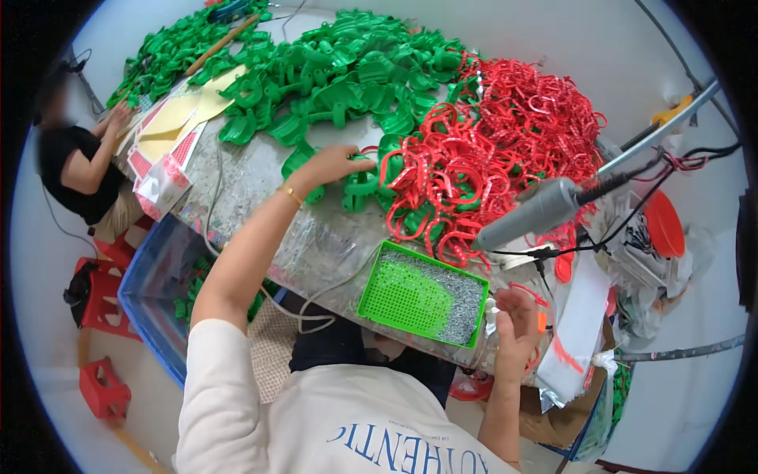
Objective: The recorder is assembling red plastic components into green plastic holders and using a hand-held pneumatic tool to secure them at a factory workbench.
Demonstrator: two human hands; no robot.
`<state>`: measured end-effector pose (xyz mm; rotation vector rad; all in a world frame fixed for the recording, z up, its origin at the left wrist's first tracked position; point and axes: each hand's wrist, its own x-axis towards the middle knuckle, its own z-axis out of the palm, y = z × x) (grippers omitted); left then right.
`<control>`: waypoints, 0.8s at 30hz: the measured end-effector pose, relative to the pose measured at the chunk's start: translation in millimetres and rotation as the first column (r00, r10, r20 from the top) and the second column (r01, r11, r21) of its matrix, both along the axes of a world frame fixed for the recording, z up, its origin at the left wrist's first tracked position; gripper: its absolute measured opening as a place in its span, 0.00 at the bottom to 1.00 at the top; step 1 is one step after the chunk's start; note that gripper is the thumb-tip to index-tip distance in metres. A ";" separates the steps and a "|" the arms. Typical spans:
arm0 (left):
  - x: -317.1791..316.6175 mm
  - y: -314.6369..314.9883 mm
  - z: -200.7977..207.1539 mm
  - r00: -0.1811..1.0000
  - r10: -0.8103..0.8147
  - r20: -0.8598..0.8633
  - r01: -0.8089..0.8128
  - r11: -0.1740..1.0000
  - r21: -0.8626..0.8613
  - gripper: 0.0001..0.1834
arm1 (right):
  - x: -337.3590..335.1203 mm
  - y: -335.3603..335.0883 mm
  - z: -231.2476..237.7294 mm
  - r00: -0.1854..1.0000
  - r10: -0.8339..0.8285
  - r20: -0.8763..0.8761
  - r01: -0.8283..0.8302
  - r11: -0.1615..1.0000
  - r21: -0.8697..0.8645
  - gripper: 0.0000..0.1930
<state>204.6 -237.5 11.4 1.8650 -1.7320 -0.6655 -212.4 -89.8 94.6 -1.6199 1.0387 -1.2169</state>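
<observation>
Green plastic parts (341, 101) heaped on grey table (294, 237), red stools (103, 383), pale walls (505, 28)

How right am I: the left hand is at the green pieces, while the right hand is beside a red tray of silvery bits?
No: the head view shows the tray is green, not red; the left hand and right hand are as you say.

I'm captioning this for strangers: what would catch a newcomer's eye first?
Probably the red strips heaped on the right of the table, beside green pieces spread across its far side. Then the green tray at the near edge, holding silvery bits, just left of the right hand.
</observation>
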 end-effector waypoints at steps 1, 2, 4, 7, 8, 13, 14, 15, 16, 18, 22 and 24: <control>-3.5 13.6 0.8 1.000 0.012 0.002 -0.012 1.000 0.012 0.34 | 1.2 -1.2 -7.0 1.000 0.012 0.002 -0.012 1.000 0.012 0.18; -7.6 30.4 7.2 0.999 -0.021 -0.027 0.020 1.000 -0.015 0.28 | 3.4 -2.7 -14.8 0.998 0.052 0.030 -0.054 0.997 0.052 0.18; -13.2 59.7 5.9 0.995 -0.058 -0.084 0.050 0.995 -0.090 0.16 | 12.0 -3.6 -20.8 0.991 0.130 0.027 -0.132 0.983 0.125 0.18; -41.7 96.5 6.6 0.964 -0.020 -0.264 -0.060 0.954 -0.293 0.13 | 18.7 -6.1 -29.9 0.966 0.243 -0.086 -0.232 0.965 0.121 0.17; -44.9 110.5 -1.4 0.996 0.022 -0.090 -0.053 0.933 -0.356 0.12 | 24.3 -5.9 -31.1 0.956 0.262 -0.135 -0.248 0.963 0.109 0.15; -78.1 145.9 -22.8 0.991 0.136 -0.002 -0.124 0.895 -0.428 0.15 | 47.4 -11.9 -31.0 0.893 0.340 -0.296 -0.351 0.936 0.015 0.14; -80.6 154.1 -27.9 0.985 0.170 0.009 -0.145 0.863 -0.485 0.16 | 53.4 -13.6 -31.3 0.867 0.373 -0.329 -0.405 0.914 -0.034 0.15; -86.7 156.4 -28.4 0.981 0.193 0.013 -0.155 0.825 -0.544 0.17 | 56.0 -16.5 -32.7 0.844 0.390 -0.369 -0.448 0.890 -0.085 0.15; -92.9 160.6 -28.8 0.979 0.201 0.009 -0.162 0.810 -0.563 0.19 | 58.0 -17.7 -35.2 0.846 0.381 -0.373 -0.443 0.892 -0.092 0.15; -93.4 167.0 -37.0 0.974 0.226 -0.014 -0.194 0.801 -0.566 0.19 | 64.0 -20.5 -41.7 0.815 0.396 -0.423 -0.494 0.857 -0.149 0.15; -92.2 173.8 -56.9 0.953 0.298 -0.060 -0.279 0.780 -0.560 0.17 | 69.6 -22.9 -45.7 0.791 0.447 -0.417 -0.528 0.844 -0.095 0.15; -94.7 175.0 -57.4 0.945 0.319 -0.076 -0.305 0.773 -0.557 0.16 | 69.3 -24.5 -47.2 0.794 0.459 -0.399 -0.531 0.843 -0.088 0.15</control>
